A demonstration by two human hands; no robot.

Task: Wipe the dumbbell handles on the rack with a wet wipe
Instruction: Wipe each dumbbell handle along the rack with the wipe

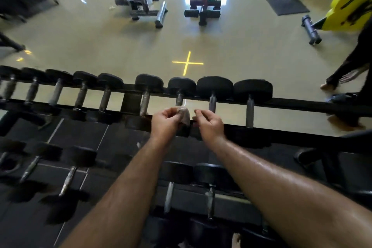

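The rack [302,104], a long black two-tier frame, runs across the view under both forearms, its upper tier carrying a row of dumbbells whose black heads sit just beyond the fingers. The dumbbell handle [179,99] nearest the fingers shows directly above the wet wipe, its lower part hidden behind it; another dumbbell handle [212,103] stands just beyond the right hand's fingertips. The left hand [165,122] has its fingers [171,110] curled, pinching the left edge of the wet wipe [184,115], a crumpled greyish piece hanging between the two hands at the rack's front rail. The right hand [210,124] is just beside the wipe, its fingers curled with thumb and forefinger close together; whether they touch the wipe cannot be told.
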